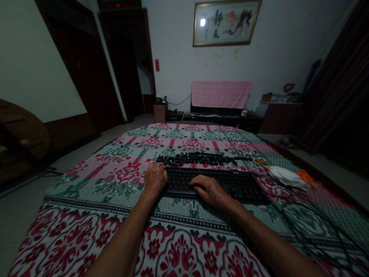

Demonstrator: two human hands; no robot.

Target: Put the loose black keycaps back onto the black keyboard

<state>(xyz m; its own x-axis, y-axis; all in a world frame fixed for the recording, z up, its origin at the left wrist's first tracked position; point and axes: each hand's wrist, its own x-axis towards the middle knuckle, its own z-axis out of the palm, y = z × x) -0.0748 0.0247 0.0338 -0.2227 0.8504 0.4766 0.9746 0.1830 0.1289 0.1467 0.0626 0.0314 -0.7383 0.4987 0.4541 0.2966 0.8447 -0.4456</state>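
A black keyboard (181,189) lies on the patterned tablecloth, many of its keycaps off so that rows of small key mounts show. My left hand (156,177) is closed around the keyboard's left end, its fingertips partly hidden. Over the middle of the keyboard, my right hand (211,191) has its fingers bent, with the index finger and thumb close together near the key mounts. Whatever may be between those fingertips is too small and dark to make out. Just beyond the keyboard's far edge, loose black keycaps (198,158) are spread in a long band.
The flowered tablecloth (127,173) covers the table. To the right lie a white cloth or bag (288,177), an orange item (308,179) and dark cables (311,215). Farther off, a pink cloth (221,93) hangs over a screen on a low cabinet.
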